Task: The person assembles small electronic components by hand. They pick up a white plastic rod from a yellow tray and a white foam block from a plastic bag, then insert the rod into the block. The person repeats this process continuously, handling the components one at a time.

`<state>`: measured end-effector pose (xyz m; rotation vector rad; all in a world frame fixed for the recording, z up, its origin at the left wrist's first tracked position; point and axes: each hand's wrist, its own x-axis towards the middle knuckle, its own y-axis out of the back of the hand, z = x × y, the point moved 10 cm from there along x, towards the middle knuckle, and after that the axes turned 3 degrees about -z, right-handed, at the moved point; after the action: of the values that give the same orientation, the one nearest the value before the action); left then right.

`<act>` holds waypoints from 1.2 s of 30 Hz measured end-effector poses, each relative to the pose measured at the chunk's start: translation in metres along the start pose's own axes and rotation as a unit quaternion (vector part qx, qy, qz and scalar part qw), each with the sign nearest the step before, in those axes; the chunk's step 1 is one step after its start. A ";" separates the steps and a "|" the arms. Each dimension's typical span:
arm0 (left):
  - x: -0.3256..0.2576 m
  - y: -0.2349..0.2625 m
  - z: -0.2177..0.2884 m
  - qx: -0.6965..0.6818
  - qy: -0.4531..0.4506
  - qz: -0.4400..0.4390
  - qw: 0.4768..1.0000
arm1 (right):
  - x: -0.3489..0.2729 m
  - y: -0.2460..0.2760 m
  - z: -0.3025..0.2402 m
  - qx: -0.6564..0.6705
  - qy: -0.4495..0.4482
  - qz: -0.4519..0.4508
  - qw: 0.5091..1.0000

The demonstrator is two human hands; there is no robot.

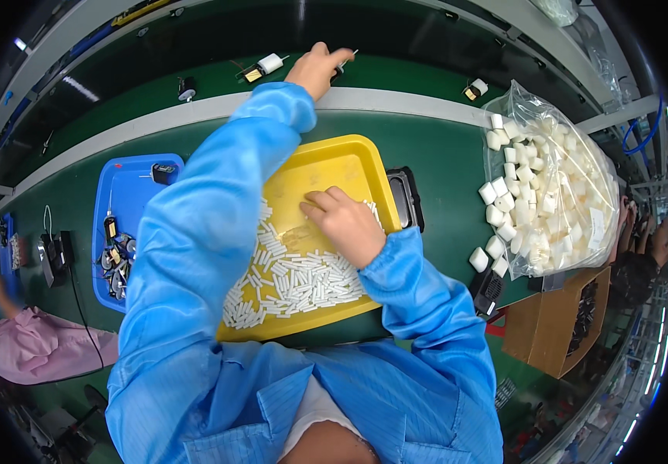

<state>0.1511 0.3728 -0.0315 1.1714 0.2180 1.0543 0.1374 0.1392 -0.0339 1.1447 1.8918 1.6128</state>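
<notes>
Beyond the pale rail, the left hand is at a small dark part — whether it grips, I cannot tell. Nearer, on the bench, white tubes lie in a yellow tray — the right hand is among them, fingers bent, its grip unclear.

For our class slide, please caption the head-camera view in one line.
Left hand beyond the pale rail, right hand over a yellow tray of small white cylinders.
</notes>
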 end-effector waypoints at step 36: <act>-0.259 0.139 0.146 -0.288 0.122 -0.018 0.950 | -0.034 0.108 -0.006 0.542 -0.163 0.168 0.807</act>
<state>0.0284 0.0807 0.0528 0.5095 0.1102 1.1287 0.1874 0.1084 0.0630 2.0961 2.4547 0.2117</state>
